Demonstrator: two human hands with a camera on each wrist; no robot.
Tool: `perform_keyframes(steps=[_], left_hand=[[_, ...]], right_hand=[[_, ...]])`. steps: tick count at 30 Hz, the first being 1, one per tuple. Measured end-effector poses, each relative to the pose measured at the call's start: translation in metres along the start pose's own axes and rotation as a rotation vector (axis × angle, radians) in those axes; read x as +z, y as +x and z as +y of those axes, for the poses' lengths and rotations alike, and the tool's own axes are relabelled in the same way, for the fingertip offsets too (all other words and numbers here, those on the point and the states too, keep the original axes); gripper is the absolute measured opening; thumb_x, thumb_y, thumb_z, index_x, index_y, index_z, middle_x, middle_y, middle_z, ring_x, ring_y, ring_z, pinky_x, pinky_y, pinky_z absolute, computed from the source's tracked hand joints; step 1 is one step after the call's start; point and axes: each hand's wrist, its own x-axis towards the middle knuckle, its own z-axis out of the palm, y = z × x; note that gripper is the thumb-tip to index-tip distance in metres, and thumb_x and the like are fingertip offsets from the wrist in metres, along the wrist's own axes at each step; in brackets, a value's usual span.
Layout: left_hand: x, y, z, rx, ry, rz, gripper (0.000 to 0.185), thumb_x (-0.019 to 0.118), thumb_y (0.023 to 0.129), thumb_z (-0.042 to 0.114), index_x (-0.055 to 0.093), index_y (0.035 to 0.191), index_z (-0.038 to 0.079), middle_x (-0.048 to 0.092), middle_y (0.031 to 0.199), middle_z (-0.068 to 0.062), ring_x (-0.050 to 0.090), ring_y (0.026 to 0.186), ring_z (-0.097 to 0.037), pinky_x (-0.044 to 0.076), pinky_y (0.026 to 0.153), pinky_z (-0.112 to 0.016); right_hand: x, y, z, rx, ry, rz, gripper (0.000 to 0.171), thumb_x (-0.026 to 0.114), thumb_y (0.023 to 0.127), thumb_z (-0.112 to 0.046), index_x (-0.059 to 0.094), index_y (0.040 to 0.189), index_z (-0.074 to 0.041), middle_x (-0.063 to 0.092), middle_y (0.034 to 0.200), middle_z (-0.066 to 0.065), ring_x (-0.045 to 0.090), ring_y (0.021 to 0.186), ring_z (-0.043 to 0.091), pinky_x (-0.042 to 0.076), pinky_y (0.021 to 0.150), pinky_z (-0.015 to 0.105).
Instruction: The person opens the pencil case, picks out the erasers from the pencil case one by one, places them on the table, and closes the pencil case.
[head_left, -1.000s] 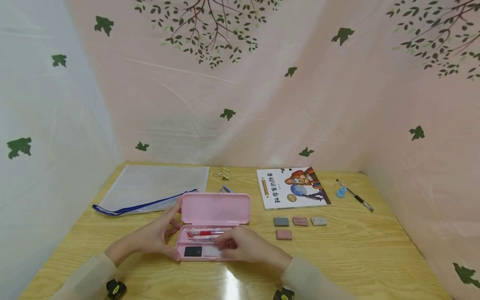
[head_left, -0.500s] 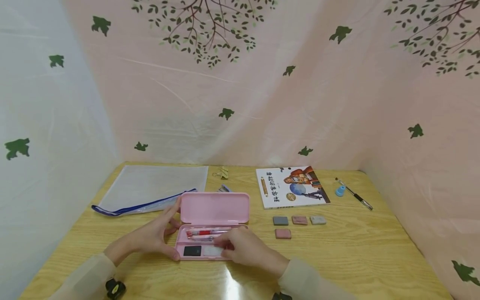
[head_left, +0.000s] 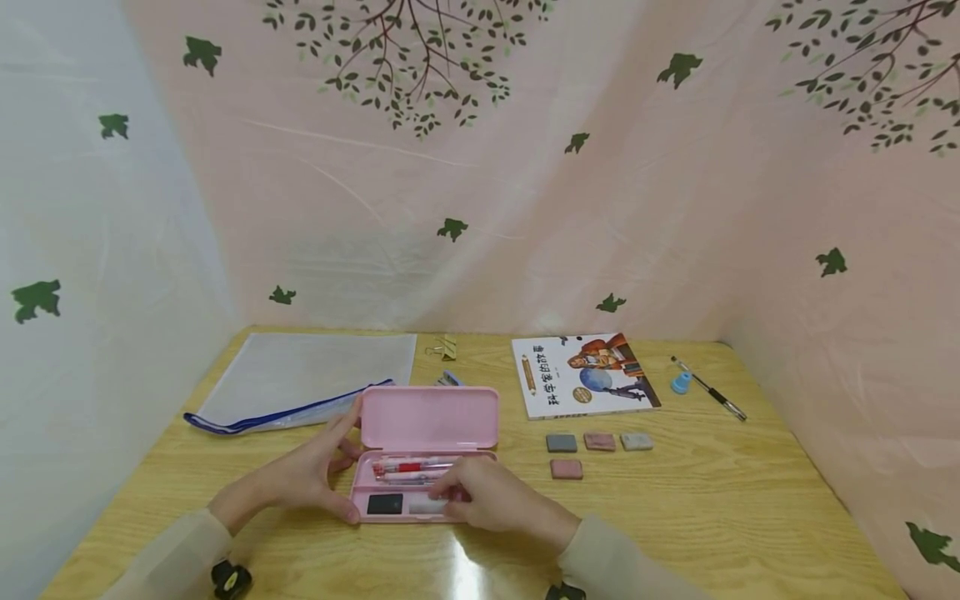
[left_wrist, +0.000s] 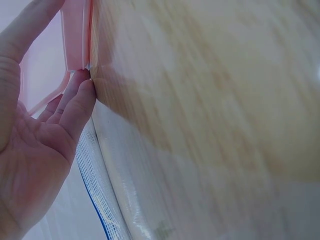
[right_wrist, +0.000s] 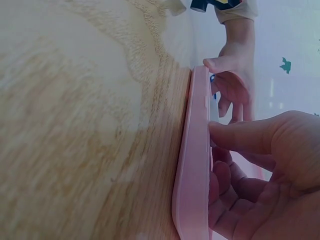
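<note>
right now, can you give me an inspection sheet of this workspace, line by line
surface: wooden table, glare patch at the near edge.
job's things: pink pencil case open, lid raised; red pens, a black eraser and a white one inside.
clutter: mesh zip pouch, binder clip, book, four loose erasers, blue cap, black pen.
grippers: left hand holds the case's left end; right hand has its fingers in the tray.
cables: nothing seen.
surroundings: leaf-print curtain on three sides.
</note>
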Motion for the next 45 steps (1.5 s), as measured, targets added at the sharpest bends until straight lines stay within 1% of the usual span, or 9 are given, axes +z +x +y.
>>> perform_keyframes(steps=[7, 14, 18, 25, 30, 32, 40, 43, 45], left_hand=[[-0.002, -0.002, 0.0, 0.003, 0.011, 0.006, 0.146, 0.096, 0.069, 0.033, -0.016, 0.161, 0.021, 0.024, 0.153, -0.014, 0.053, 0.119, -0.028, 0.047, 0.106, -0.044], [-0.004, -0.003, 0.001, -0.016, 0.02, 0.006, 0.144, 0.095, 0.071, 0.033, -0.016, 0.161, 0.024, 0.023, 0.154, -0.014, 0.053, 0.119, -0.026, 0.046, 0.107, -0.046], [-0.004, -0.003, 0.001, -0.016, 0.02, 0.003, 0.143, 0.095, 0.071, 0.033, -0.016, 0.161, 0.026, 0.024, 0.153, -0.013, 0.052, 0.119, -0.026, 0.046, 0.107, -0.046], [-0.003, -0.003, 0.001, 0.005, 0.024, 0.006, 0.143, 0.095, 0.071, 0.033, -0.016, 0.161, 0.023, 0.026, 0.152, -0.013, 0.053, 0.118, -0.026, 0.046, 0.107, -0.047], [-0.002, -0.004, 0.002, 0.012, 0.016, 0.002, 0.144, 0.095, 0.071, 0.032, -0.016, 0.161, 0.02, 0.025, 0.152, -0.013, 0.053, 0.118, -0.027, 0.046, 0.107, -0.046], [-0.002, -0.004, 0.003, 0.01, 0.016, 0.003, 0.143, 0.095, 0.071, 0.032, -0.016, 0.162, 0.02, 0.025, 0.152, -0.013, 0.052, 0.119, -0.026, 0.046, 0.107, -0.047], [0.0, -0.002, 0.001, 0.004, 0.018, 0.005, 0.142, 0.095, 0.072, 0.033, -0.015, 0.162, 0.024, 0.026, 0.152, -0.013, 0.053, 0.116, -0.025, 0.045, 0.108, -0.048], [0.0, -0.002, 0.002, 0.002, 0.01, -0.001, 0.142, 0.094, 0.072, 0.032, -0.016, 0.162, 0.023, 0.025, 0.154, -0.013, 0.053, 0.118, -0.025, 0.044, 0.109, -0.047], [0.0, -0.002, 0.002, 0.003, 0.005, -0.004, 0.143, 0.095, 0.071, 0.032, -0.016, 0.161, 0.022, 0.025, 0.154, -0.013, 0.053, 0.118, -0.025, 0.044, 0.109, -0.046]], right_hand=[[0.0, 0.001, -0.001, 0.001, 0.016, -0.005, 0.024, 0.076, 0.089, -0.005, 0.079, 0.112, -0.012, 0.073, 0.096, -0.009, 0.054, 0.073, -0.003, 0.049, 0.066, 0.012], [0.0, 0.0, 0.001, -0.019, 0.061, 0.034, 0.021, 0.075, 0.09, -0.006, 0.08, 0.11, -0.013, 0.072, 0.098, -0.009, 0.054, 0.078, -0.001, 0.049, 0.069, 0.014], [-0.001, -0.002, 0.005, 0.002, 0.127, 0.06, 0.02, 0.071, 0.093, -0.006, 0.08, 0.109, -0.013, 0.07, 0.097, -0.01, 0.053, 0.077, 0.0, 0.049, 0.068, 0.016], [-0.012, -0.014, 0.014, 0.051, 0.286, 0.105, 0.02, 0.068, 0.095, -0.004, 0.079, 0.108, -0.013, 0.068, 0.099, -0.01, 0.061, 0.092, 0.006, 0.057, 0.082, 0.023], [-0.029, -0.036, 0.028, 0.041, 0.375, 0.135, 0.017, 0.067, 0.097, -0.008, 0.077, 0.111, -0.011, 0.07, 0.108, -0.003, 0.064, 0.1, 0.014, 0.058, 0.084, 0.029], [-0.038, -0.048, 0.036, 0.061, 0.39, 0.153, 0.017, 0.067, 0.098, -0.01, 0.077, 0.112, -0.008, 0.071, 0.113, 0.0, 0.065, 0.101, 0.015, 0.058, 0.085, 0.03], [-0.074, -0.104, 0.076, 0.246, 0.484, 0.214, 0.024, 0.066, 0.099, -0.013, 0.072, 0.117, 0.002, 0.067, 0.122, 0.016, 0.066, 0.097, 0.02, 0.061, 0.079, 0.032], [-0.086, -0.123, 0.092, 0.316, 0.55, 0.241, 0.033, 0.067, 0.1, -0.017, 0.068, 0.124, 0.006, 0.062, 0.131, 0.024, 0.066, 0.098, 0.021, 0.062, 0.079, 0.035], [-0.093, -0.133, 0.102, 0.364, 0.594, 0.254, 0.038, 0.068, 0.099, -0.02, 0.066, 0.127, 0.005, 0.059, 0.137, 0.023, 0.066, 0.101, 0.021, 0.062, 0.081, 0.038]])
